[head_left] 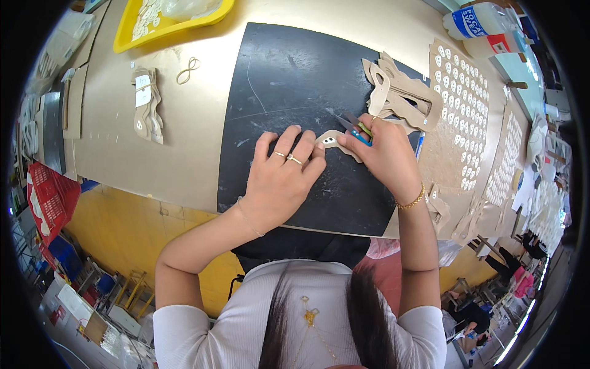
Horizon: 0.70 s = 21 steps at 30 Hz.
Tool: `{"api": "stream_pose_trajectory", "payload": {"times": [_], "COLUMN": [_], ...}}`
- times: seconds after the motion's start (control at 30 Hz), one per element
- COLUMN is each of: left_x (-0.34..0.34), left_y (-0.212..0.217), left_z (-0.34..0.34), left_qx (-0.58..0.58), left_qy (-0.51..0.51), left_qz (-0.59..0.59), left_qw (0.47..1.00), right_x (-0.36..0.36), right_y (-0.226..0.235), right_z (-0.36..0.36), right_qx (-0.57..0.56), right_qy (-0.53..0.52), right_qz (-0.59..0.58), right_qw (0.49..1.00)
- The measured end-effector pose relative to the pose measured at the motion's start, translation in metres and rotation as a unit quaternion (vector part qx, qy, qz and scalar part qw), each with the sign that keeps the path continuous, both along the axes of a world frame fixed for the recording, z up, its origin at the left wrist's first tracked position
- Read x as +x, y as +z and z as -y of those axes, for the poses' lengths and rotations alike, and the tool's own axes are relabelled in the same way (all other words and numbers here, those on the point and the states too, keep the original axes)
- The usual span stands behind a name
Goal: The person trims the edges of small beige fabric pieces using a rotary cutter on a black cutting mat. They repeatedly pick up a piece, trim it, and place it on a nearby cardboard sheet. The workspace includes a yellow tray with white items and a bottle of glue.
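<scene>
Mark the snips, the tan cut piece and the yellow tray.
snips (355, 127), head view, on the blades by the right hand.
tan cut piece (332, 139), head view, its middle.
yellow tray (126, 27), head view, left rim.

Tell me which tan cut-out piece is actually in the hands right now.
The small tan piece on the black mat, pinched between left hand and right hand holding snips. The other stacks lie untouched.

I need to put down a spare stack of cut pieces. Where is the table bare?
The tan table top is bare between the rubber band and the black mat, whose upper half is bare too. It is crowded right of the right hand: scrap pieces and punched sheets.
</scene>
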State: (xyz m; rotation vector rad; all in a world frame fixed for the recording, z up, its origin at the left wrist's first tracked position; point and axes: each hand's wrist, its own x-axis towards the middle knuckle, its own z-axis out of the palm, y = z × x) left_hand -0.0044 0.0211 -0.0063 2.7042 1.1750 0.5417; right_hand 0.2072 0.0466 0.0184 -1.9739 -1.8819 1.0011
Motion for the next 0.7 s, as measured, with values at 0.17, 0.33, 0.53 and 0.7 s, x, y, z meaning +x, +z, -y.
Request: {"api": "stream_pose_trajectory", "payload": {"times": [0.17,0.33,0.53,0.7], "left_x": [0.001,0.001,-0.001,-0.001], "left_y": [-0.001,-0.003,-0.004,-0.005], "left_z": [-0.001,-0.005,-0.004,-0.004], "left_qx": [-0.001,0.003,-0.003,-0.002], "left_qy": [0.002,0.001,0.005,0.003], "left_qz": [-0.003,-0.001,0.010,0.012], "left_qw": [1.000,1.000,1.000,1.000], "right_x": [-0.004,-0.004,-0.005,-0.006], "right_y": [0.009,-0.003,-0.002,-0.007], "right_z": [-0.004,-0.002,-0.004,-0.001], "right_qx": [-0.030,0.027,0.025,0.050], "right_qy": [0.011,0.002,-0.008,-0.015], "right_qz": [0.039,0.044,0.032,0.041], "right_qw": [0.999,0.999,0.999,0.998]}}
